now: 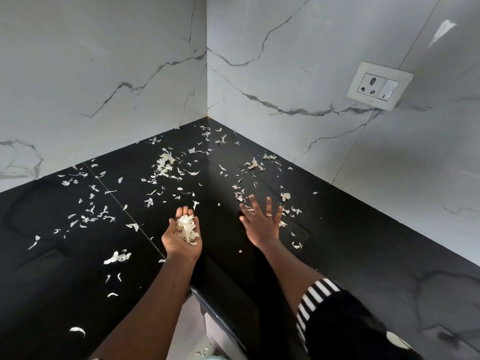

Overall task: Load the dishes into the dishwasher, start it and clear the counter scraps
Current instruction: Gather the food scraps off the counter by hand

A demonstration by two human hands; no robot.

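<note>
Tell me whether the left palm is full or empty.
Full. The left hand, turned palm up and cupped, carries a heap of pale peels.

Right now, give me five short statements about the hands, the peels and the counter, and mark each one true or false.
1. The left hand lies palm up and carries a heap of peels. True.
2. The right hand is clenched in a fist. False: its fingers are spread wide over the counter.
3. The counter is white. False: it is black.
4. Scattered peels lie across the counter right up into the corner. True.
5. A plug sits in the wall socket. False: nothing is plugged into it.
</note>
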